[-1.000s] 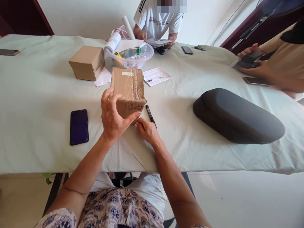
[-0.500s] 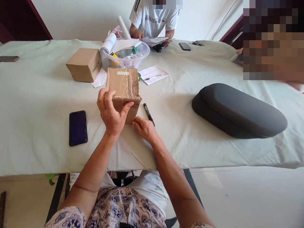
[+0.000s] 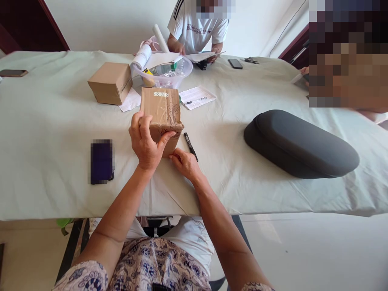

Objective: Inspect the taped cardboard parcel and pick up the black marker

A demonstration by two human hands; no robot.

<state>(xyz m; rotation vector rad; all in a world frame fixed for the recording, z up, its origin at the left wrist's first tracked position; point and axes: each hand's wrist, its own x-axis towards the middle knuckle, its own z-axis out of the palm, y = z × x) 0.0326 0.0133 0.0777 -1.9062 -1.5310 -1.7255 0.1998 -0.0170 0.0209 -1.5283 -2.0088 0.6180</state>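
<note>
A brown cardboard box (image 3: 161, 109) with clear tape, dark scribbled lines and a white dotted strip on top stands in front of me. My left hand (image 3: 148, 139) is closed round its near left side, fingers on the top and left edge, thumb across the upper front edge. At the bottom right corner, my right hand (image 3: 185, 163) has its thumb and fingers pinched against the box's lower edge; the fingertips are partly hidden. A black marker pen (image 3: 190, 146) lies on the cloth just right of the box, close to my right hand.
A second cardboard box (image 3: 106, 83) and a plastic basin (image 3: 186, 70) holding bottles and paper stand behind. A phone (image 3: 101, 161) lies left, a dark grey case (image 3: 300, 143) right. Printed paper (image 3: 198, 97) lies beyond. A person (image 3: 197, 32) opposite holds papers; another sits at right.
The view has shifted slightly. My hands keep almost the same hold on the box. Across the table, the papers in the person's hands have changed position.
</note>
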